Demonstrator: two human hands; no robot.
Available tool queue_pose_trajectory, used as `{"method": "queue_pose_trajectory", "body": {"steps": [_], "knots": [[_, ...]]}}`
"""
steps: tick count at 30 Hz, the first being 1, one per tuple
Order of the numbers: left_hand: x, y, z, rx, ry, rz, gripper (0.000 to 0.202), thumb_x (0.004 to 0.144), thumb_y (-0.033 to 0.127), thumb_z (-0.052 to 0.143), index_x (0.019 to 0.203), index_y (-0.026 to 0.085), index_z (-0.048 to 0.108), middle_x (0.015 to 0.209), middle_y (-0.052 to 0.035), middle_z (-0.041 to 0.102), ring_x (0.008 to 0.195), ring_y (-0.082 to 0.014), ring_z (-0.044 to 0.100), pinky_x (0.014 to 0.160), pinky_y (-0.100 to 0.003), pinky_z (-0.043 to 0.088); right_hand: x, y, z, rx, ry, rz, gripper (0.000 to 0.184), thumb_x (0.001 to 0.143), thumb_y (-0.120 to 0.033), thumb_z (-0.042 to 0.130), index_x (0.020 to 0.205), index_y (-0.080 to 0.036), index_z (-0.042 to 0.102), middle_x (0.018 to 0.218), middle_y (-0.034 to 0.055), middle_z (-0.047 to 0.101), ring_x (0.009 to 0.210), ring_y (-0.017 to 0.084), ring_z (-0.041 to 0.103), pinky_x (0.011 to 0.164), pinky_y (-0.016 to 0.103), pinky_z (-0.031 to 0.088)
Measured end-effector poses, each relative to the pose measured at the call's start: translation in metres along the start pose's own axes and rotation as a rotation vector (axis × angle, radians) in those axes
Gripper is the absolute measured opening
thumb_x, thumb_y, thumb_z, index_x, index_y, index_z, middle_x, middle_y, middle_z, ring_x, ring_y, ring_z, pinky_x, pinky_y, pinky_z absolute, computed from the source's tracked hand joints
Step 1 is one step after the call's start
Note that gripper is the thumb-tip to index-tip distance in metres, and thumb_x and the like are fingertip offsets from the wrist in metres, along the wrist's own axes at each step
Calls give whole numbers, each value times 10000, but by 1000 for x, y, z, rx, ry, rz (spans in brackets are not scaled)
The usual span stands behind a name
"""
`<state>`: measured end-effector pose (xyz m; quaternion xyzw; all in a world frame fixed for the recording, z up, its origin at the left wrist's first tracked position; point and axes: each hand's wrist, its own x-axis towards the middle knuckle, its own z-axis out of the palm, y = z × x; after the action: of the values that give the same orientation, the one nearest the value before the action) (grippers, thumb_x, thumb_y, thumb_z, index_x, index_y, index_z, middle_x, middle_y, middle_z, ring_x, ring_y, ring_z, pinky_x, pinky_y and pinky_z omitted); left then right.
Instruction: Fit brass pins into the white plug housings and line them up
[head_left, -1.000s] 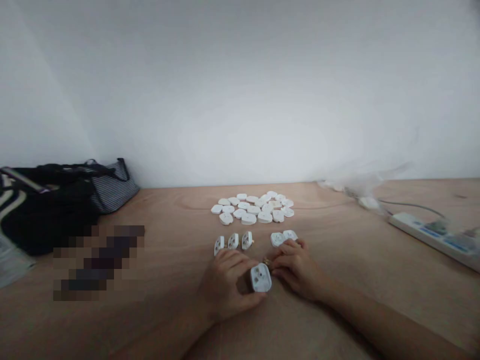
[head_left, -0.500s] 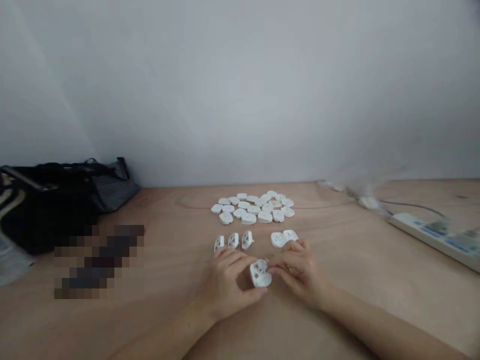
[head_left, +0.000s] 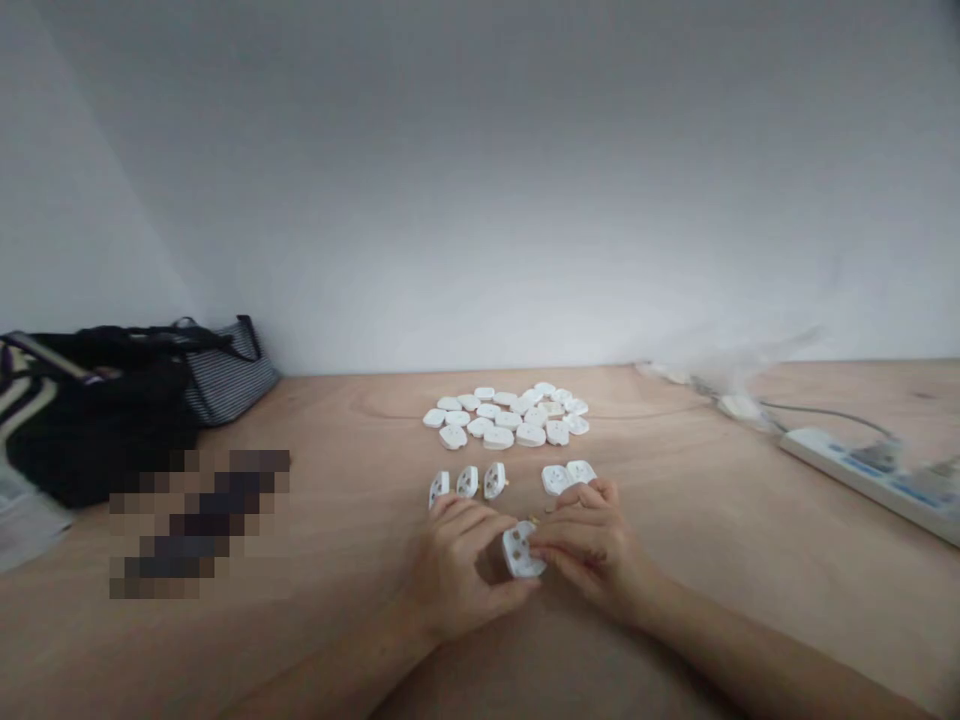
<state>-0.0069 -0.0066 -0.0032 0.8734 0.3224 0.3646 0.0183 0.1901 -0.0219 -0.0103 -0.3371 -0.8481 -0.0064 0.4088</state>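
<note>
My left hand [head_left: 465,565] grips a white plug housing [head_left: 517,562] between thumb and fingers, its open inside facing me with small brass parts in it. The closed fingertips of my right hand [head_left: 589,545] press into the housing's right side; whatever they pinch is hidden. Just beyond my left hand, three white plug halves with metal parts stand on edge in a row, the rightmost plug half [head_left: 494,481] showing best. Two white plug covers [head_left: 556,480] lie side by side beyond my right fingers.
A cluster of several white plug pieces [head_left: 498,438] lies farther back on the wooden table [head_left: 337,540]. At the left are a black bag [head_left: 112,410] and a pixelated dark patch. A power strip [head_left: 862,475] and clear plastic [head_left: 739,375] lie at the right.
My right fingertips have moved slightly left, farther over the housing, covering more of its right side. The housing has tilted a little in my left hand. The other plug pieces lie as before.
</note>
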Motion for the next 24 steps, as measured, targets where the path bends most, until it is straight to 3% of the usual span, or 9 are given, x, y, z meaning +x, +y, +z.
{"method": "queue_pose_trajectory", "body": {"steps": [4,7,10,15,19,22,24], "knots": [[0,1,0,-3,27,-1,298,656,400,713,860,190,659,801,-32,705,740,-214,622,773,-383,398,0,0,-5,-22,-66,54,175,816,-380,612,969,-326,677,1055,18,645,917,211,524,817,394,294],[1,1,-1,1,26,-7,330,662,438,707,869,184,662,805,-44,706,744,-222,624,772,-387,404,-2,5,-10,18,-133,121,502,763,-474,641,1223,-305,530,1155,61,587,1016,249,495,869,414,300],[0,-1,-2,-23,-4,0,355,661,444,719,895,184,662,822,-47,708,757,-226,626,781,-389,403,-3,14,-10,107,-204,224,688,672,-537,696,1268,-267,484,1103,74,609,1037,272,484,906,439,295],[-2,-4,0,-108,-58,18,435,635,481,746,946,191,652,843,-42,705,777,-227,616,782,-372,411,-5,21,-1,309,-297,303,652,539,-529,782,1119,-280,621,1033,59,620,1029,283,497,949,464,270],[-4,-5,2,-170,-57,-54,477,607,500,759,947,195,624,853,-36,686,788,-217,607,772,-347,432,-6,18,2,424,-287,391,530,534,-457,808,1006,-265,663,947,31,644,967,268,538,931,471,291],[-6,-5,2,-173,-61,-186,559,555,535,768,932,177,565,875,-53,641,807,-227,590,718,-329,460,-2,20,0,404,-258,403,437,579,-409,789,959,-233,663,880,21,650,891,242,567,898,441,332],[-6,-5,0,-163,-82,-232,505,584,519,751,877,172,530,855,-53,606,781,-218,574,682,-320,467,4,27,-3,289,-202,423,380,605,-396,765,925,-214,667,868,30,645,871,241,572,883,439,340]]}}
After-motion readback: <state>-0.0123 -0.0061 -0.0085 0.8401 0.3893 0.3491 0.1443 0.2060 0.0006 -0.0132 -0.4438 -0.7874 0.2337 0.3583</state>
